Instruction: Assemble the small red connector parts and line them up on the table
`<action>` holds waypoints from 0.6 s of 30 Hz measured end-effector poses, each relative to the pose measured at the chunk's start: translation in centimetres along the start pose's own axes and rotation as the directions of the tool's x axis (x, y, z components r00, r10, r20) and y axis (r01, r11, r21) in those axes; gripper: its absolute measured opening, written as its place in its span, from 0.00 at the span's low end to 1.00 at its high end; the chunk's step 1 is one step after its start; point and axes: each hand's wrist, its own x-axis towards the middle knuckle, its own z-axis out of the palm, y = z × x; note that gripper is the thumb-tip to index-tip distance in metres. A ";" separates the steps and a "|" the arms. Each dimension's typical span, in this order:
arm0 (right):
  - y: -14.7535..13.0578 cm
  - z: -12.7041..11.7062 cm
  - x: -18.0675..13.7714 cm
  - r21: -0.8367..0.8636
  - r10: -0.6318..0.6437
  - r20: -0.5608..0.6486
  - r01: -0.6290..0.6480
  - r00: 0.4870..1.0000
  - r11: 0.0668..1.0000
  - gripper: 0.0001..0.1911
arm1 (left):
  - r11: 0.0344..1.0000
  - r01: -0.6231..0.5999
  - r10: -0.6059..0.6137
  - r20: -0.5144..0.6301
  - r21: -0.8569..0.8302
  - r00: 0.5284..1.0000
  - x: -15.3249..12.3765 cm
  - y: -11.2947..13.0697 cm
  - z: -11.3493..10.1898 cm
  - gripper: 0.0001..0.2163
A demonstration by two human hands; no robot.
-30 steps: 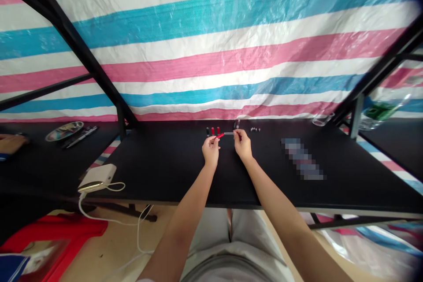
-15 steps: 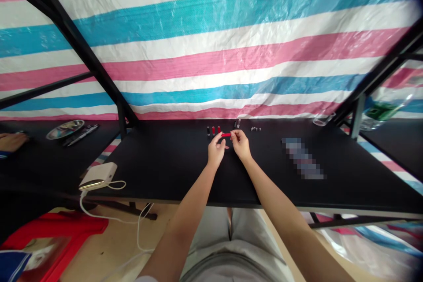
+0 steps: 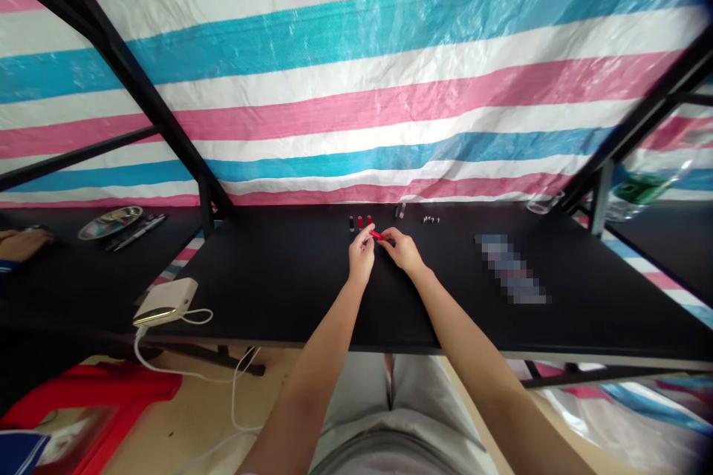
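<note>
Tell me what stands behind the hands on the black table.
Small red and black cylinders and small metal pieces stand behind the left hand and right hand; the table under the hands is covered.

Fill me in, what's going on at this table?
A person at a black table holds a small red cylinder between the left hand and the right hand, just in front of a short row of upright red and black pieces. Small metal parts lie further right. Another person's hand rests at the neighbouring table.

Row of small red and black cylinders just ahead of the left hand, matte black worktop beside the right hand, free passage rightward up to a pixelated strip
</note>
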 end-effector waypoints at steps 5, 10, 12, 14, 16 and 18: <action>0.5 0.2 0.7 -0.171 0.061 -0.157 -0.088 0.986 0.981 0.06 | 0.998 -0.039 0.034 0.077 0.054 0.996 -0.4 0.3 0.2 0.18; 0.4 0.9 1.8 -0.208 0.244 -0.195 -0.283 0.950 0.936 0.07 | 0.998 0.008 -0.002 -0.099 0.056 0.995 -0.1 0.0 0.0 0.15; 0.3 1.3 2.4 -0.273 0.266 -0.165 -0.304 0.950 0.913 0.05 | 0.998 0.035 -0.027 -0.163 0.045 0.986 0.1 -0.2 -0.2 0.14; 0.2 1.7 3.1 -0.335 0.261 -0.136 -0.292 0.956 0.896 0.05 | 0.998 0.049 -0.040 -0.193 0.042 0.980 0.3 -0.2 -0.3 0.13; 0.1 2.0 3.7 -0.397 0.248 -0.100 -0.267 0.964 0.878 0.06 | 0.997 0.057 -0.048 -0.205 0.041 0.978 0.3 0.0 -0.4 0.13; 0.0 2.1 4.3 -0.465 0.250 -0.063 -0.250 0.966 0.850 0.07 | 0.997 0.069 -0.059 -0.211 0.040 0.976 0.3 0.2 -0.4 0.12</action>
